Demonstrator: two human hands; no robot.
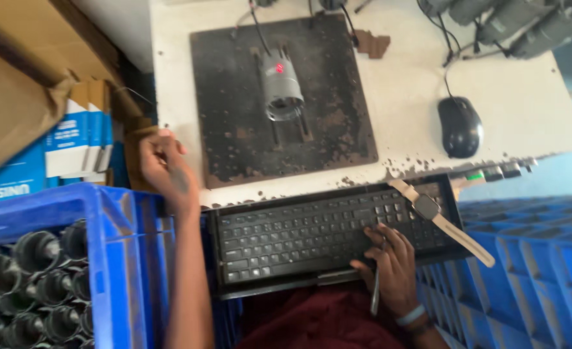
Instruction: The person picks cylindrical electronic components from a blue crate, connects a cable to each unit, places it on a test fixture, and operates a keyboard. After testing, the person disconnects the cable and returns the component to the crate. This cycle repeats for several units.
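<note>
Fingers of the right hand (389, 268) rest spread on the lower right keys of the black keyboard (299, 236), and a thin pen (376, 291) lies tucked between two of them, pointing back toward the wrist. Just beyond the fingertips, a watch (428, 210) with a tan strap lies across the keyboard's right end. At the table's left front corner, the left hand (164, 167) hovers with loosely curled fingers, holding nothing, above a blue crate (111, 220) of dark cylinders.

Matt plastic keyboard (312, 236); rusty plate (283, 97)
</note>
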